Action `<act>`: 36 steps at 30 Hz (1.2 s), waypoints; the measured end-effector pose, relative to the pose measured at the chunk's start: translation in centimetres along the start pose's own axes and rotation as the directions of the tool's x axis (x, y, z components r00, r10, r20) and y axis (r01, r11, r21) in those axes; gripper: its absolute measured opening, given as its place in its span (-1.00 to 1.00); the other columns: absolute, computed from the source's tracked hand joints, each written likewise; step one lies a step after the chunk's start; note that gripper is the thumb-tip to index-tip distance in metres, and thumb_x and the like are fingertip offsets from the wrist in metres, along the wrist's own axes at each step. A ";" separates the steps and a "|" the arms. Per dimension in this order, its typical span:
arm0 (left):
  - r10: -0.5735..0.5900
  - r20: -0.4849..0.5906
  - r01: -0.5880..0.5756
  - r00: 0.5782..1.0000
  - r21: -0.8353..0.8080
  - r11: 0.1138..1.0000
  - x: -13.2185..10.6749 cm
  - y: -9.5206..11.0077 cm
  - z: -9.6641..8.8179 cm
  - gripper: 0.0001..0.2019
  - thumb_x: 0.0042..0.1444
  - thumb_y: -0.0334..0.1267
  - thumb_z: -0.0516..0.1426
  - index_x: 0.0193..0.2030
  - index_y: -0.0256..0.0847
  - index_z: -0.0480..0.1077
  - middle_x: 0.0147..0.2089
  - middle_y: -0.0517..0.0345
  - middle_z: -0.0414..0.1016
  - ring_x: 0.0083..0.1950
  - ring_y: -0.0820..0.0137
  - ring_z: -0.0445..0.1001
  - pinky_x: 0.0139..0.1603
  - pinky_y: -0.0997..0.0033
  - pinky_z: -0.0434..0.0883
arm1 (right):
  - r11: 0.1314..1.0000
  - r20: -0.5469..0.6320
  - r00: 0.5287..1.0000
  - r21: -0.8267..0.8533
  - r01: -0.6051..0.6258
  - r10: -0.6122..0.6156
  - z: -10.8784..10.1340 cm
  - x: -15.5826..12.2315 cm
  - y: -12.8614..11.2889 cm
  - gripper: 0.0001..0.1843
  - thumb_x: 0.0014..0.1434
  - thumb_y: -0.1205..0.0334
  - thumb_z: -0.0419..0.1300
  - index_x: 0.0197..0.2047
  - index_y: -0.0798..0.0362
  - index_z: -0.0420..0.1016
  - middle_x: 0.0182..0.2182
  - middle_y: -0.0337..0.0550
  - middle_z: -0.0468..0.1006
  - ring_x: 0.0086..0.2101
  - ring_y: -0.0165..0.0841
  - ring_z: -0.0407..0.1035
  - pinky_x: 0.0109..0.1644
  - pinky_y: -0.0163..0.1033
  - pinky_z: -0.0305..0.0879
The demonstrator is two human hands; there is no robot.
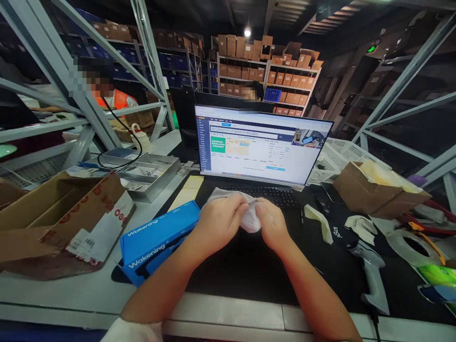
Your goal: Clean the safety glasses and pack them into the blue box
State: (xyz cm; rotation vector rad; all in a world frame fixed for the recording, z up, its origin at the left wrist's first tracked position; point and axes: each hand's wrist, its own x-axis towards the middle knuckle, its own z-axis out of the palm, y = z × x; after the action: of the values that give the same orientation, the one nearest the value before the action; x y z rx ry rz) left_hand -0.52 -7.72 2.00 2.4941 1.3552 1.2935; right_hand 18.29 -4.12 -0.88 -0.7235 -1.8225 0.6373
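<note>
Between my two hands is a crumpled white, soft wrapping [251,219], bunched up above the black desk mat; what it may contain is hidden. My left hand [221,216] is closed on its left side, with the thumb on top. From the other side my right hand [272,223] pinches its right edge. Beside my left forearm lies a blue box [160,232] printed "Wakening". Just beyond my hands are a black keyboard [278,195] and a lit monitor [256,147].
An open cardboard box [89,223] stands at left, near a metal tray [153,175]. To the right lie a barcode scanner [372,275], a tape roll [413,247] and paper scraps [318,223]. Another carton [370,194] sits behind them. A person in an orange vest [123,99] is at far left.
</note>
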 end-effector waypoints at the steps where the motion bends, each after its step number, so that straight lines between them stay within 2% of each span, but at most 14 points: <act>1: 0.001 -0.017 -0.001 1.000 0.040 0.999 0.0 0.2 0.3 -0.75 0.52 -0.26 0.04 -0.25 -0.18 0.37 -0.37 0.22 0.49 -0.39 0.36 0.44 -0.36 0.30 0.18 | 0.995 -0.070 0.996 -0.094 0.041 -0.048 0.3 0.0 0.2 -0.52 0.58 0.04 -0.06 -0.36 0.02 0.38 -0.40 -0.13 0.47 -0.38 -0.32 0.36 -0.27 -0.19 0.26; 3: 0.056 -0.065 -0.048 0.996 0.113 0.992 -0.1 0.9 1.2 -0.74 0.51 -0.30 0.05 -0.28 -0.18 0.37 -0.41 0.22 0.46 -0.43 0.34 0.41 -0.38 0.27 0.17 | 0.942 -0.170 0.967 -0.311 0.127 -0.187 1.0 -0.1 0.7 -0.54 0.58 0.15 -0.09 -0.41 0.00 0.25 -0.46 -0.17 0.39 -0.43 -0.34 0.26 -0.30 -0.18 0.14; 5: 0.139 -0.117 -0.119 0.983 0.163 0.979 -0.4 1.9 2.2 -0.71 0.50 -0.34 0.03 -0.32 -0.17 0.33 -0.45 0.22 0.41 -0.46 0.33 0.37 -0.39 0.23 0.16 | 0.850 -0.198 0.922 -0.487 0.203 -0.333 1.6 -0.2 1.1 -0.56 0.58 0.21 -0.13 -0.41 -0.02 0.19 -0.47 -0.18 0.36 -0.44 -0.33 0.21 -0.31 -0.15 0.08; 7: 0.190 -0.160 -0.162 0.969 0.175 0.971 -0.8 2.6 3.1 -0.69 0.50 -0.36 0.00 -0.34 -0.15 0.31 -0.47 0.22 0.39 -0.47 0.33 0.36 -0.38 0.22 0.18 | 0.776 -0.209 0.872 -0.576 0.256 -0.442 1.8 -0.2 1.4 -0.56 0.58 0.22 -0.16 -0.40 -0.04 0.16 -0.49 -0.19 0.33 -0.45 -0.32 0.16 -0.32 -0.14 0.03; 10: 0.158 -0.206 -0.141 0.966 0.093 0.986 -0.9 3.0 3.5 -0.75 0.51 -0.31 0.02 -0.25 -0.17 0.38 -0.39 0.22 0.49 -0.41 0.33 0.44 -0.33 0.27 0.26 | 0.763 -0.275 0.831 -0.598 0.246 -0.483 1.3 -0.1 1.6 -0.56 0.58 0.24 -0.12 -0.42 -0.05 0.09 -0.53 -0.24 0.24 -0.49 -0.34 0.09 -0.33 -0.13 -0.02; 12: 0.066 -0.163 -0.061 0.984 0.036 0.998 -0.7 2.6 3.4 -0.84 0.49 -0.17 0.12 -0.09 -0.17 0.46 -0.38 0.24 0.51 -0.41 0.33 0.47 -0.35 0.29 0.26 | 0.809 -0.347 0.838 -0.562 0.173 -0.421 0.6 0.1 1.7 -0.55 0.57 0.23 -0.07 -0.44 -0.05 0.05 -0.55 -0.27 0.20 -0.51 -0.36 0.07 -0.35 -0.15 -0.04; 14: -0.082 -0.045 0.082 0.996 -0.001 0.997 -0.2 2.0 3.4 -0.69 0.40 -0.02 0.21 0.10 -0.18 0.48 -0.38 0.25 0.51 -0.43 0.31 0.46 -0.38 0.31 0.22 | 0.878 -0.412 0.863 -0.474 0.071 -0.292 0.0 0.4 1.8 -0.53 0.56 0.14 -0.04 -0.45 -0.04 0.05 -0.55 -0.27 0.22 -0.52 -0.38 0.10 -0.37 -0.18 -0.02; 17: -0.293 0.117 0.305 0.949 -0.096 0.948 0.7 0.3 4.2 -0.54 0.38 0.03 0.16 0.28 -0.17 0.46 -0.29 0.17 0.59 -0.40 0.30 0.48 -0.34 0.33 0.24 | 0.951 -0.432 0.901 -0.294 -0.098 -0.041 -0.5 0.7 1.8 -0.51 0.52 -0.02 0.00 -0.46 -0.03 0.18 -0.54 -0.26 0.31 -0.49 -0.38 0.20 -0.35 -0.21 0.09; 20: -0.373 0.173 0.410 0.911 -0.310 0.858 1.5 -1.6 5.5 -0.60 0.39 0.00 0.07 0.15 -0.19 0.53 -0.20 0.08 0.63 -0.32 0.30 0.51 -0.27 0.33 0.32 | 0.969 -0.334 0.934 -0.159 -0.187 0.125 -0.6 0.9 1.7 -0.63 0.39 -0.03 0.10 -0.39 0.00 0.40 -0.47 -0.20 0.47 -0.41 -0.33 0.33 -0.26 -0.21 0.24; 25: -0.434 0.190 0.447 0.881 -0.637 0.628 2.1 -3.1 6.5 -0.62 0.25 0.09 0.14 -0.17 -0.23 0.47 -0.30 0.10 0.52 -0.30 0.33 0.46 -0.26 0.38 0.34 | 0.987 -0.129 0.986 -0.103 -0.122 0.108 -0.9 1.1 1.3 -0.82 0.20 0.15 0.15 -0.28 0.03 0.54 -0.31 -0.12 0.60 -0.29 -0.27 0.43 -0.13 -0.17 0.36; 27: -0.429 0.215 0.459 0.877 -0.638 0.619 2.1 -3.0 6.4 -0.58 0.23 0.16 0.18 -0.21 -0.22 0.42 -0.31 0.14 0.49 -0.31 0.36 0.42 -0.25 0.38 0.33 | 0.984 -0.070 0.989 -0.116 -0.135 0.128 -0.9 1.1 1.3 -0.83 0.20 0.16 0.16 -0.29 0.03 0.54 -0.32 -0.11 0.60 -0.29 -0.27 0.44 -0.11 -0.16 0.37; 30: -0.394 0.256 0.466 0.883 -0.576 0.671 2.1 -3.0 6.0 -0.53 0.16 0.19 0.28 -0.18 -0.22 0.40 -0.28 0.15 0.48 -0.26 0.36 0.42 -0.19 0.38 0.34 | 0.980 -0.034 0.985 -0.102 -0.171 0.169 -0.9 1.3 1.6 -0.84 0.20 0.15 0.18 -0.32 0.03 0.53 -0.32 -0.10 0.61 -0.26 -0.26 0.46 -0.08 -0.14 0.38; 33: -0.379 0.326 0.497 0.866 -0.639 0.587 2.4 -3.5 5.8 -0.53 0.04 0.13 0.34 -0.25 -0.21 0.32 -0.32 0.20 0.42 -0.29 0.40 0.37 -0.23 0.40 0.31 | 0.973 0.062 0.971 0.016 -0.231 0.230 -1.4 1.3 1.9 -0.82 0.13 0.16 0.24 -0.22 0.05 0.56 -0.22 -0.08 0.65 -0.22 -0.25 0.49 -0.07 -0.14 0.40; 36: -0.404 0.339 0.518 0.850 -0.676 0.524 2.8 -4.4 5.7 -0.57 -0.07 0.01 0.33 -0.36 -0.16 0.19 -0.42 0.30 0.27 -0.40 0.46 0.23 -0.35 0.43 0.20 | 0.939 0.161 0.943 0.146 -0.313 0.290 -2.6 1.2 1.9 -0.60 0.05 0.21 0.22 -0.02 0.06 0.58 -0.16 -0.09 0.63 -0.28 -0.29 0.48 -0.17 -0.18 0.41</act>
State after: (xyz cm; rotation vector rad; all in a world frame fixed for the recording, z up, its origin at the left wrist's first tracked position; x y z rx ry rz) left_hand 1.06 -1.05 -1.61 1.4778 1.0235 1.1724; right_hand 20.76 -1.71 -0.65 -0.8703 -1.7690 1.0552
